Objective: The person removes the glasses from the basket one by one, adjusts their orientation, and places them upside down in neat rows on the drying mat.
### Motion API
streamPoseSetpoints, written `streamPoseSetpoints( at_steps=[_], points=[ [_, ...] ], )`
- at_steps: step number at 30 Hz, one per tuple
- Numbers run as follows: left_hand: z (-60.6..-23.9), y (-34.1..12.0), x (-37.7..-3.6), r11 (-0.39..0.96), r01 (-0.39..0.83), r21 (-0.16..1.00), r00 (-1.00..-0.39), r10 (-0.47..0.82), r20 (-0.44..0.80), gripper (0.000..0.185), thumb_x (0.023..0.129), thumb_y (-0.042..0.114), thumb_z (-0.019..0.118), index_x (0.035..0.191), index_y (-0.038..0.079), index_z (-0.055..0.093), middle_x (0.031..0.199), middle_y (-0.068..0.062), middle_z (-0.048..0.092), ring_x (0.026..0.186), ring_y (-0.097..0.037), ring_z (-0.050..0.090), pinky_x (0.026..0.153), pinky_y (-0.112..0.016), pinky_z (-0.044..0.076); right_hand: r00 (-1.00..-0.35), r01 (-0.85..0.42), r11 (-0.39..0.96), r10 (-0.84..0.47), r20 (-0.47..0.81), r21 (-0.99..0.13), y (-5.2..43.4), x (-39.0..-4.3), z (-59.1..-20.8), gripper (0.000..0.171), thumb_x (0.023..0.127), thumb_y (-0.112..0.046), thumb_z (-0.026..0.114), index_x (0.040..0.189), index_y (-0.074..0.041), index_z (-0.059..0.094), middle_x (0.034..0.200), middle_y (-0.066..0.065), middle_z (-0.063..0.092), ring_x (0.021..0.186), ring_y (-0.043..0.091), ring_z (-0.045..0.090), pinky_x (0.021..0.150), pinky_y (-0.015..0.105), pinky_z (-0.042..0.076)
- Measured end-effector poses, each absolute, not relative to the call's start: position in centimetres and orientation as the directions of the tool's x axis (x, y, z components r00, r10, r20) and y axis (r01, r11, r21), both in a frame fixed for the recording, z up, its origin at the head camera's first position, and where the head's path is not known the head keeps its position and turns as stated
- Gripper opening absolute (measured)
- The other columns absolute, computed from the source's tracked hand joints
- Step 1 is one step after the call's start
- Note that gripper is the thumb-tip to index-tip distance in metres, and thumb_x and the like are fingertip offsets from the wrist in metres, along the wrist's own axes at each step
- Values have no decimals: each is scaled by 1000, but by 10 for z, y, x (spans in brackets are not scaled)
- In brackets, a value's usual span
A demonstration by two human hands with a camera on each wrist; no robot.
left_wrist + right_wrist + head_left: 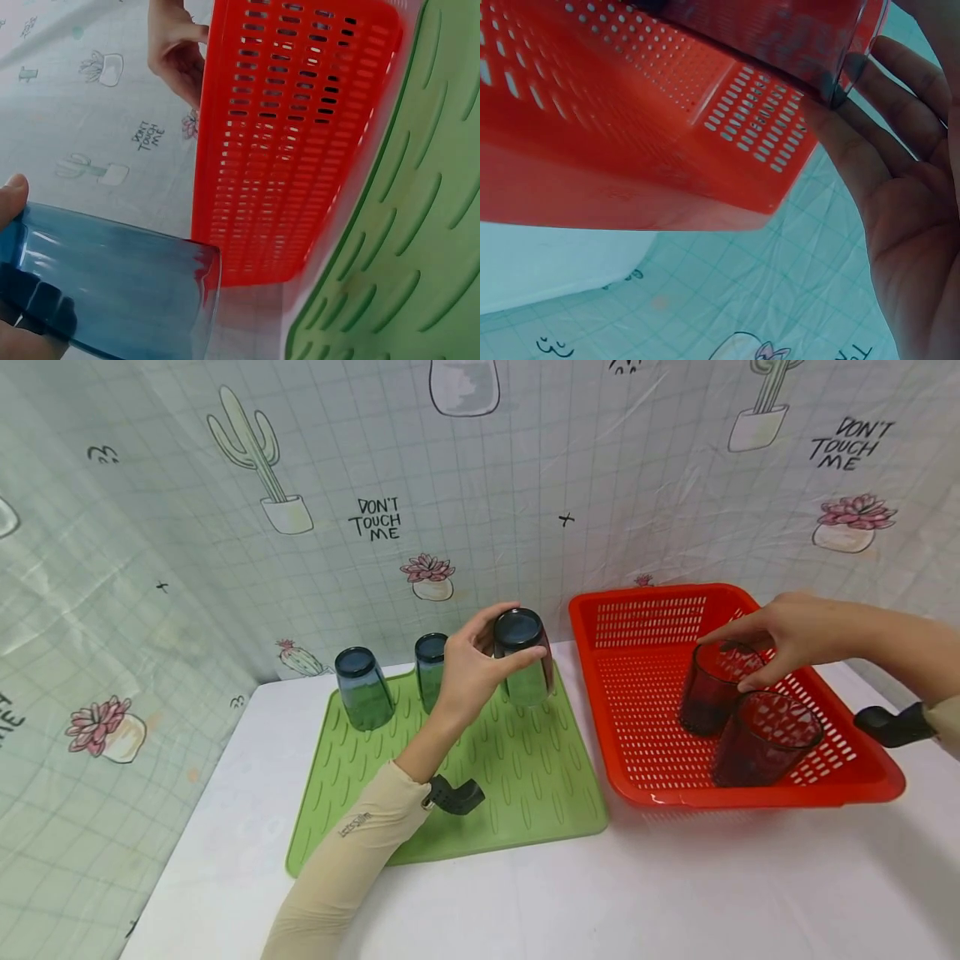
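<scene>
My left hand [495, 643] grips an upside-down blue glass [525, 660] by its base, just above the far part of the green ribbed mat [525, 777]. In the left wrist view the blue glass [112, 289] lies beside my thumb [15, 193]. Two more blue glasses [364, 689] [430, 667] stand upside down at the back of the mat. My right hand [757, 647] reaches into the red basket [652, 610] and holds the rim of the farther dark glass [705, 693]. A second dark glass [763, 739] stands upright beside it. The right wrist view shows my palm [900, 217] against that glass [795, 34].
Mat and basket lie side by side on a white table [675, 885]. A cactus-print sheet [487, 485] covers the walls behind and to the left. The basket's wall [300, 135] stands close to the mat's edge [405, 247].
</scene>
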State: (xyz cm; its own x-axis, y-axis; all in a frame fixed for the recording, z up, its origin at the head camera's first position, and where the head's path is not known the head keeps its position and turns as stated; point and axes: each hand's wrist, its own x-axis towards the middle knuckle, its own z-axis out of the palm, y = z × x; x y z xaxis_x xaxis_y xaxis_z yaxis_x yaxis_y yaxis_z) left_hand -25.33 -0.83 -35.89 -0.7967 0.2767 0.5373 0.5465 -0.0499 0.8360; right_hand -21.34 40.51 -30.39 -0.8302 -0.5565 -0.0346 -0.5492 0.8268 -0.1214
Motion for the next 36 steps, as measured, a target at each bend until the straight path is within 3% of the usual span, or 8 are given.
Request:
streamPoseSetpoints(
  at_steps=[8, 16, 23, 29, 36],
  points=[
    [-362, -4, -266, -61, 529, 847, -816, 239, 527, 60, 80, 6, 87, 136, 10, 64, 124, -9, 70, 110, -19, 68, 93, -32, 58, -810, -582, 808, -586, -25, -96, 403, -215, -302, 66, 72, -36, 92, 131, -16, 69, 70, -17, 51, 63, -2, 38, 53, 20, 33],
    [-367, 2, -282, -78, 518, 852, -834, 176, 523, 60, 79, 6, 88, 134, 10, 65, 123, -11, 70, 109, -21, 68, 90, -31, 58, -813, -573, 813, -580, -53, -105, 402, -216, -300, 67, 72, -35, 92, 132, -14, 69, 86, -16, 68, 67, -2, 44, 56, 21, 40],
    [-375, 6, -289, -44, 514, 856, -844, 154, 515, 57, 79, 7, 88, 132, 11, 66, 123, -10, 71, 109, -17, 69, 90, -31, 58, -843, -514, 850, -525, -119, -115, 399, -217, -300, 70, 73, -37, 91, 135, -16, 66, 76, -16, 59, 67, 1, 43, 56, 22, 37],
    [-380, 7, -292, -51, 513, 857, -844, 153, 515, 57, 79, 6, 87, 132, 10, 66, 124, -10, 70, 112, -17, 68, 94, -31, 57, -848, -487, 856, -511, -143, -171, 398, -216, -301, 71, 73, -34, 91, 136, -14, 66, 91, -13, 70, 76, 3, 54, 63, 22, 47],
    [-386, 11, -298, -16, 516, 857, -844, 164, 511, 57, 80, 9, 88, 132, 10, 66, 125, -10, 70, 112, -17, 68, 94, -29, 57, -842, -513, 849, -527, -117, -128, 398, -216, -300, 70, 72, -37, 91, 135, -15, 67, 83, -15, 66, 71, 1, 48, 59, 22, 42]
  ],
)
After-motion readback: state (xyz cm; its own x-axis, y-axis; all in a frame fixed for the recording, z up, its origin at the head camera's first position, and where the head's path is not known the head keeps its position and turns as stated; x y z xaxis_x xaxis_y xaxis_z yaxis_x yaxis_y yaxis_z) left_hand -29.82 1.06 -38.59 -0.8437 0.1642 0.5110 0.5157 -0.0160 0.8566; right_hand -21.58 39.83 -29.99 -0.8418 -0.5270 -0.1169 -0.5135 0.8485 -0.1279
